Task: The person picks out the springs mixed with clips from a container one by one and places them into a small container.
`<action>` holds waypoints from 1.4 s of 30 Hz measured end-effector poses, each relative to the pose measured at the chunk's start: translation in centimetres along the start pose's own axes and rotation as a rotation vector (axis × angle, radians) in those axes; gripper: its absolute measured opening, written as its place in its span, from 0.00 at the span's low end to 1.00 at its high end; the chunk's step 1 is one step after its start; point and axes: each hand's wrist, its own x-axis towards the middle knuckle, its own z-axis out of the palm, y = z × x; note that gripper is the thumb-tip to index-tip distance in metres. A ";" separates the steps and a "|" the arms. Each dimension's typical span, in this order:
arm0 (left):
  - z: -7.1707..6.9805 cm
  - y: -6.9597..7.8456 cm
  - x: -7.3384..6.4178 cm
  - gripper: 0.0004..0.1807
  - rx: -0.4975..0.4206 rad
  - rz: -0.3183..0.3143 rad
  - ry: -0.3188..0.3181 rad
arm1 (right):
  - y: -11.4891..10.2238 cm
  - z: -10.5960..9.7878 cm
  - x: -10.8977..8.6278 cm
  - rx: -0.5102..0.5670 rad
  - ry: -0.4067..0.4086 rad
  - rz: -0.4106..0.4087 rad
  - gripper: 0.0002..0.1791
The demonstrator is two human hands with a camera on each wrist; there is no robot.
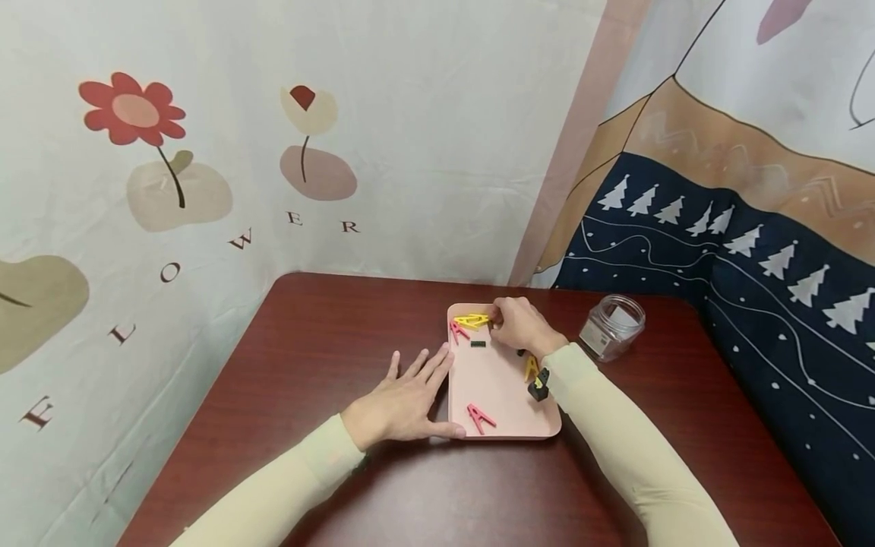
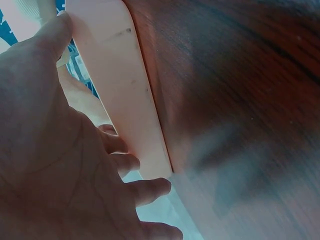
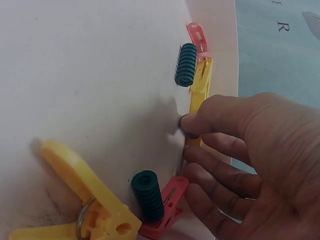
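Observation:
A pink tray (image 1: 502,387) lies on the table holding clothespins and dark green springs. My left hand (image 1: 406,399) is spread along its left side, with straight fingers and thumb touching the rim. Over the tray's far end, my right hand (image 1: 521,327) pinches a small dark spring (image 3: 183,126) between thumb and index finger, largely covered by them. Beside that pinch lie a yellow clothespin (image 3: 200,90) and a standing-out green spring (image 3: 186,65). Another green spring (image 3: 148,197) leans by a pink clothespin (image 3: 170,207). A larger yellow clothespin (image 3: 95,195) is nearer the wrist.
Right of the tray, a clear open jar (image 1: 611,328) with a label stands on the dark red table (image 1: 328,342). One pink clothespin (image 1: 481,418) lies near the tray's front edge. Printed cloth (image 1: 424,152) hangs behind the table.

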 end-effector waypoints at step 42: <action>0.1 -0.1 0.0 0.71 0.038 0.026 0.029 | 0.9 -1.6 -2.7 0.052 0.052 -0.073 0.16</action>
